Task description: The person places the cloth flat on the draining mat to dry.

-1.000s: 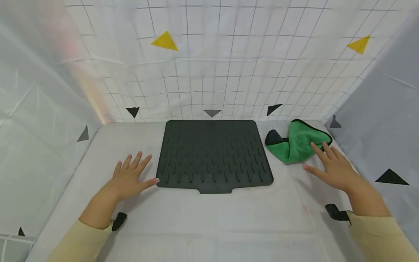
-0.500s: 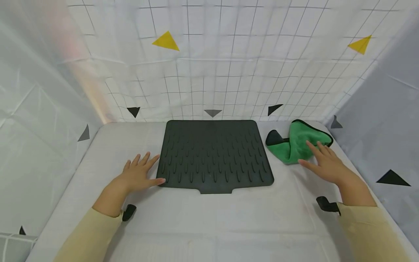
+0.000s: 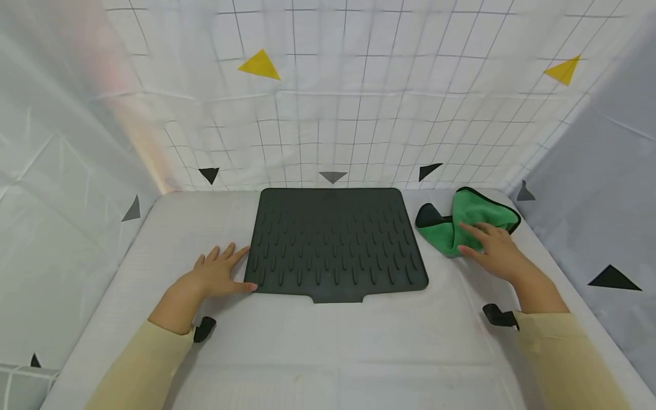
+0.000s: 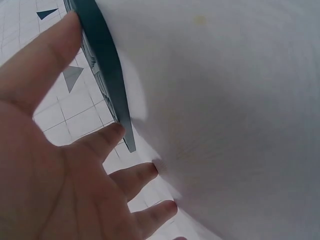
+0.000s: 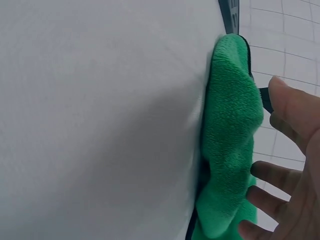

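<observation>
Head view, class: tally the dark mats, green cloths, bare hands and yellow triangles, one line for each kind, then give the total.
Dark mat: 1
Green cloth: 1
Left hand and right hand: 2 hands
Yellow triangles: 2
Total: 6

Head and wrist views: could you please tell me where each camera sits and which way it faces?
Head: on the head, facing forward and down at mat, cloth, left hand, right hand, sleeves.
Left wrist: on that wrist, facing the mat's edge; palm and fingers show.
Right wrist: on that wrist, facing the cloth; thumb and fingers show.
Head and right wrist share the cloth.
</observation>
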Tool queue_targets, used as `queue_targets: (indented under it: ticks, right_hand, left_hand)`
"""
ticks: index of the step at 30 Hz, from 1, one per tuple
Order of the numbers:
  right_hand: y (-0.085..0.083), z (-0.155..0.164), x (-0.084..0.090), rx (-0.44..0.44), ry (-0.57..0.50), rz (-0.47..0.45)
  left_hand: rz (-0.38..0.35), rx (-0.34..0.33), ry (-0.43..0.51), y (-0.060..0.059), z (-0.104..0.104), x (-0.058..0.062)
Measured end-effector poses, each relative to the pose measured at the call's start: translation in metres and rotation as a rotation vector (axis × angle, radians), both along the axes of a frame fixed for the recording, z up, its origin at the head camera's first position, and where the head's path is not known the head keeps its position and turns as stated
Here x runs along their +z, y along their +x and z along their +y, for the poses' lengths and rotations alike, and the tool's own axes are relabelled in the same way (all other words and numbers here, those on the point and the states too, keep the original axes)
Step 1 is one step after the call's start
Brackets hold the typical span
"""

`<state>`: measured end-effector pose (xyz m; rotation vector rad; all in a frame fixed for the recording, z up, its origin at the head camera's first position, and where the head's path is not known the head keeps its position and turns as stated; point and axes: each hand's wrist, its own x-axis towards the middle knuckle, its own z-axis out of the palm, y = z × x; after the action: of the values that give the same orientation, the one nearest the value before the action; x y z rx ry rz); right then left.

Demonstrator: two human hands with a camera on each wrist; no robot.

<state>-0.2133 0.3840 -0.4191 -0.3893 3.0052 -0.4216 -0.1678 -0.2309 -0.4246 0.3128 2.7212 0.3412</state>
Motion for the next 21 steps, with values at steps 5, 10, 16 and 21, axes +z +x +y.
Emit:
queue_targets:
  ticks: [5,10,16,21]
  right_hand:
    - [-0.005,-0.001,-0.002,0.002,-0.010,-0.020]
    - [-0.010,-0.002,-0.003,-0.014,-0.027,-0.052]
    - [-0.013,0.000,-0.006,-0.063,-0.037,-0.088]
    - [-0.015,-0.002,-0.004,-0.073,-0.025,-0.092]
  left_hand:
    - [0.001,-0.017,-0.006,0.000,-0.001,0.001]
    - [-0.005,-0.024,0.014,0.002,0.000,0.005]
    - [-0.021,-0.019,0.030,0.003,0.000,0.008]
    - [-0.027,-0.014,0.026,0.002,0.000,0.008]
